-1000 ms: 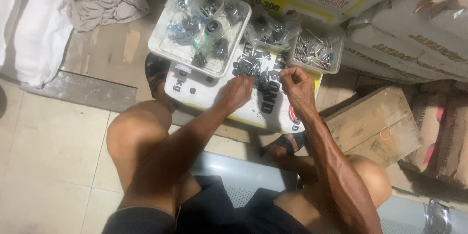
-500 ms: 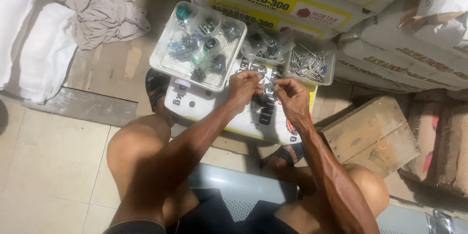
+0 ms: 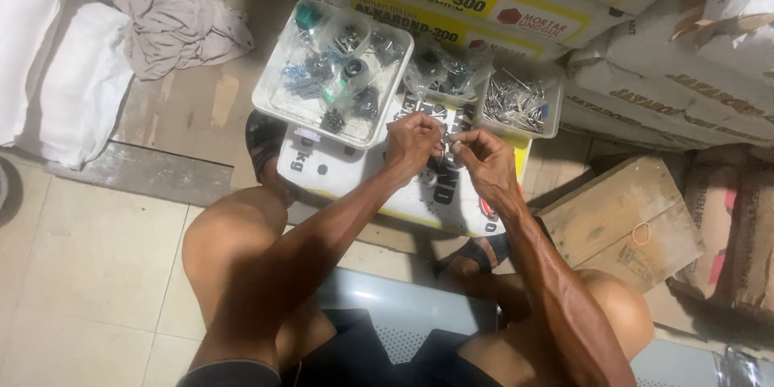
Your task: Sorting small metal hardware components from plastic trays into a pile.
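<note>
My left hand [image 3: 413, 143] and my right hand [image 3: 482, 160] meet fingertip to fingertip over a white sack [image 3: 347, 169] that lies flat on the floor between my knees. Both pinch a small metal part [image 3: 448, 143]; its shape is too small to make out. Just beyond my left hand stands a clear plastic tray [image 3: 274, 101] with several small dark and metal fittings and a teal one. Behind my right hand is a smaller clear tub [image 3: 520, 105] full of shiny metal pieces, and a clear bag of dark parts [image 3: 443, 72] lies between the two containers.
Stacked cement sacks [image 3: 500, 0] fill the back and right. A wooden crate [image 3: 621, 218] stands at my right knee. A crumpled grey cloth [image 3: 181, 20] and white sacks [image 3: 56, 64] lie at the left. My sandalled feet [image 3: 264, 139] rest beside the white sack.
My hands have lifted off the loose parts on the sack and come together, fingertips now pinching a small metal part between them. The view has shifted slightly.
</note>
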